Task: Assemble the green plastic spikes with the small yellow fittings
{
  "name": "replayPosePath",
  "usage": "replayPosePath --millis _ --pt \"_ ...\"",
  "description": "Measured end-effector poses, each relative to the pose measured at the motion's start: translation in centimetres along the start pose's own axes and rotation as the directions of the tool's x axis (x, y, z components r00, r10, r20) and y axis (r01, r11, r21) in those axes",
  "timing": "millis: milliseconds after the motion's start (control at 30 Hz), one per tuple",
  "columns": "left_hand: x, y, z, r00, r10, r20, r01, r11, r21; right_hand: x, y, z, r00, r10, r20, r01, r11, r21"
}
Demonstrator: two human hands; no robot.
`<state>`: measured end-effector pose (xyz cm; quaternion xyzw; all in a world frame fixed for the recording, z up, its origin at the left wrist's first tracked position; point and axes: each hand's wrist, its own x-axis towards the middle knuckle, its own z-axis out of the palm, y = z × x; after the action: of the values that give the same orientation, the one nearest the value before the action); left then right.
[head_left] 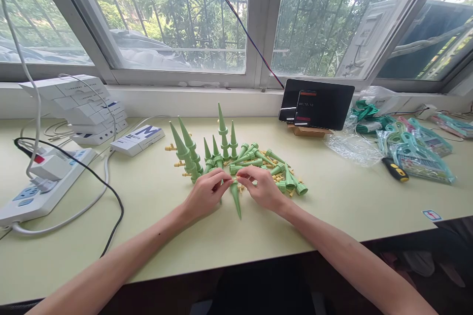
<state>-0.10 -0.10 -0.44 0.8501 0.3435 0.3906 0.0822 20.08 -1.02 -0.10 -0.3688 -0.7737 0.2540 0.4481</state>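
A green plastic watering spike (235,201) hangs point down between my hands, just over the table's front part. My left hand (209,191) pinches at its wide top end with thumb and forefinger. From the other side, my right hand (264,188) is closed at the same end, fingertips nearly meeting the left ones. Something small and pale yellow shows between the fingertips, mostly hidden. Behind my left hand, stacked green spikes (181,145) stand point up, some with yellow valves (171,147) sticking out. Loose green spikes and yellow valves lie in a pile (279,170) beyond my right hand.
At left are a white power strip (55,197) with cables, stacked white boxes (83,106) and a single box (138,139). A tablet with a phone (332,103) leans by the window. Bagged items (421,157) and a yellow-black screwdriver handle (395,170) lie right.
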Motion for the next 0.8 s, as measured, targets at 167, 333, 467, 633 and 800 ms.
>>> replayPosePath --millis 167,333,467,633,800 --pt "-0.05 -0.09 0.04 0.999 -0.053 -0.008 0.053 0.999 0.014 0.03 0.39 -0.13 0.995 0.024 -0.095 -0.025 1.000 -0.008" --pt "-0.15 -0.09 0.06 0.995 -0.102 -0.018 0.104 0.991 0.082 0.09 0.63 -0.47 0.984 0.073 -0.161 -0.082 0.996 -0.047" --pt "-0.14 -0.02 0.21 0.995 -0.086 0.042 0.078 0.983 0.165 0.05 0.92 -0.45 0.982 0.087 -0.166 -0.100 0.993 -0.068" --pt "-0.16 -0.05 0.45 0.993 -0.066 0.097 0.050 0.987 0.155 0.06 0.95 -0.44 0.984 0.082 -0.161 -0.098 0.991 -0.095" --pt "-0.04 -0.24 0.45 0.996 -0.068 0.063 0.060 0.991 0.123 0.15 0.76 -0.55 0.985 0.093 -0.145 -0.111 0.986 -0.121"
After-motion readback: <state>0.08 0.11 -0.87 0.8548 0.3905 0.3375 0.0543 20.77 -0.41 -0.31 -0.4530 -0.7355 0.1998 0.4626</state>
